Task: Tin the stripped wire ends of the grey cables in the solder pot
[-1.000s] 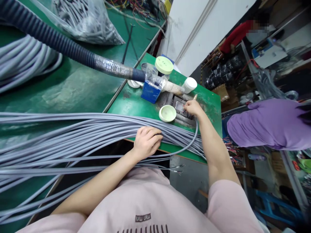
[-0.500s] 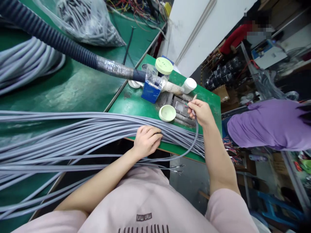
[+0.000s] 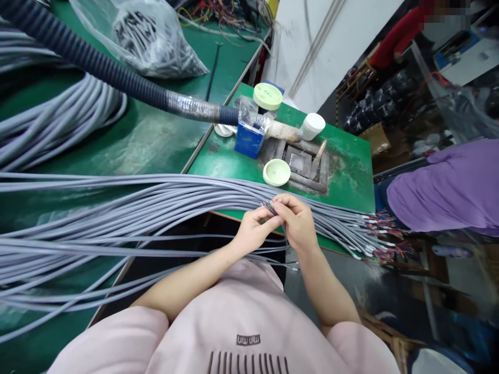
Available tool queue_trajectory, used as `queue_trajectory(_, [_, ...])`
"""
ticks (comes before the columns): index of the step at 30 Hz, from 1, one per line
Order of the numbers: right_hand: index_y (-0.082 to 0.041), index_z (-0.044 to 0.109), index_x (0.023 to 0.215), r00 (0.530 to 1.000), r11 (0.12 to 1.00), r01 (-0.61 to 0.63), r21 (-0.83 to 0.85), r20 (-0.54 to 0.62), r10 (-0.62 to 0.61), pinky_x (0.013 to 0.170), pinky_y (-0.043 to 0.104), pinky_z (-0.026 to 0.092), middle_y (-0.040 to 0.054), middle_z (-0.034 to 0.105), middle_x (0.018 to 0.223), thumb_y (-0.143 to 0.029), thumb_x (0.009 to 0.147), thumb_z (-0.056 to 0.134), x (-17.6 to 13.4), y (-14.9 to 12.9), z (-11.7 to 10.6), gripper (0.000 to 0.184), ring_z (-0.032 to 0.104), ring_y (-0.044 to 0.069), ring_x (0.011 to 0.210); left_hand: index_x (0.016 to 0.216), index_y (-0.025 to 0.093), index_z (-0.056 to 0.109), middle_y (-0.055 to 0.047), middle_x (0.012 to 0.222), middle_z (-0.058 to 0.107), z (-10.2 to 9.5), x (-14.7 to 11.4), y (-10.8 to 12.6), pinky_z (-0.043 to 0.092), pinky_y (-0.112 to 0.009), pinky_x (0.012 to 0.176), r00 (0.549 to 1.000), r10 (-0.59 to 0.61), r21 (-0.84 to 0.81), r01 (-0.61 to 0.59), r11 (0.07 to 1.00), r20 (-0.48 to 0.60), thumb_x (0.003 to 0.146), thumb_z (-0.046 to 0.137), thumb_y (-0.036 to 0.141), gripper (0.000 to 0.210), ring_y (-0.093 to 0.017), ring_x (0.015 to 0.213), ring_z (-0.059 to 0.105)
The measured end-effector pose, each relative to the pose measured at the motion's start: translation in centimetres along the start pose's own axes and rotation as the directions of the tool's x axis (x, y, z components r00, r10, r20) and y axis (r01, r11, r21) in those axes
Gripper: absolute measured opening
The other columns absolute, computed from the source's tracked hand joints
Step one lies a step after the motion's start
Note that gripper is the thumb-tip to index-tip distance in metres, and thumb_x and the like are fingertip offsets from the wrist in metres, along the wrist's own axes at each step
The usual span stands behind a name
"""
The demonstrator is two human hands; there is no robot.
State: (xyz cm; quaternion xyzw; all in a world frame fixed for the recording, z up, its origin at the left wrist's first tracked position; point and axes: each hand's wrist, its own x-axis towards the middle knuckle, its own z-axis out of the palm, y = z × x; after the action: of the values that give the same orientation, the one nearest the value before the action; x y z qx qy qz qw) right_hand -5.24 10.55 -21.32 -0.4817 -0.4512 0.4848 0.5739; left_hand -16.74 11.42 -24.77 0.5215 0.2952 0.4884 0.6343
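My right hand [image 3: 299, 222] is closed on a grey cable near its stripped end, in front of my body. From between my fingers a small fan of thin coloured wires [image 3: 268, 208] points left. The fingers of my left hand [image 3: 255, 229] pinch at these same wires, and the two hands touch or nearly so. Just behind my hands runs a thick bundle of grey cables [image 3: 218, 193], whose stripped ends [image 3: 384, 234] hang past the table's right edge. Most of the held cable is hidden by my hands.
Behind the bundle lie a soot-stained solder pot [image 3: 299, 162] with a wooden stick [image 3: 320, 153], a pale green lid [image 3: 276, 172], a blue box [image 3: 248, 140] under a hose nozzle, and a white jar [image 3: 313, 126]. A person in purple [image 3: 448, 187] is at the right.
My right hand has come back from the solder pot with the cable end. My left hand has left the bundle and joined it at the wires. The wooden stick now rests at the pot.
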Motion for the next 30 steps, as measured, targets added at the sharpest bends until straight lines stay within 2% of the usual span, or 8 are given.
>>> queue_trajectory(4, [-0.019,0.065,0.067,0.999,0.999,-0.032,-0.027,-0.01,0.032,0.066,0.024,0.044,-0.0006,0.06,0.078,-0.024,0.075,0.07,-0.1,-0.1,-0.1,0.01,0.053,0.011,0.071,0.06,0.014,0.066,-0.001,0.06,0.064,0.1,-0.2,0.5,0.047,-0.024,0.063,0.989,-0.148,-0.093,0.149,0.984,0.02,0.072,0.073,0.046,0.035,-0.011,0.059,0.056])
queue_trajectory(8, [-0.019,0.063,0.063,0.996,0.995,-0.089,-0.039,-0.025,0.088,0.052,0.022,0.04,-0.0001,0.057,0.075,-0.03,0.072,0.071,-0.3,-0.3,-0.3,0.016,0.049,0.011,0.063,0.058,0.014,0.067,-0.003,0.061,0.066,0.1,-0.5,1.2,0.049,-0.025,0.065,0.973,-0.229,-0.11,0.23,0.967,0.026,0.07,0.074,0.048,0.037,-0.012,0.06,0.059])
queue_trajectory(11, [-0.019,0.062,0.064,0.993,0.992,-0.119,-0.038,-0.023,0.118,0.046,0.02,0.037,0.0003,0.058,0.076,-0.032,0.072,0.071,-0.4,-0.3,-0.3,0.018,0.048,0.009,0.059,0.056,0.014,0.067,-0.003,0.06,0.066,0.2,-0.6,1.4,0.049,-0.024,0.067,0.969,-0.247,-0.111,0.247,0.963,0.015,0.069,0.075,0.048,0.037,-0.012,0.061,0.059])
queue_trajectory(21, [-0.018,0.061,0.063,0.988,0.988,-0.152,0.027,-0.001,0.152,0.039,0.02,0.031,-0.0015,0.057,0.077,-0.03,0.071,0.073,-0.3,0.0,-0.5,0.02,0.042,0.005,0.049,0.056,0.014,0.067,-0.004,0.062,0.067,0.1,-0.8,1.5,0.049,-0.025,0.068,0.968,-0.249,-0.117,0.25,0.961,0.02,0.07,0.075,0.049,0.038,-0.012,0.063,0.059])
queue_trajectory(30, [-0.018,0.06,0.062,0.994,0.993,-0.113,-0.017,0.007,0.114,0.043,0.02,0.034,-0.0004,0.058,0.078,-0.031,0.074,0.072,-0.6,0.3,-0.6,0.021,0.044,0.007,0.054,0.057,0.015,0.066,-0.003,0.061,0.066,0.0,-0.9,1.4,0.047,-0.025,0.063,0.973,-0.229,-0.078,0.23,0.97,0.02,0.07,0.074,0.05,0.038,-0.012,0.06,0.058])
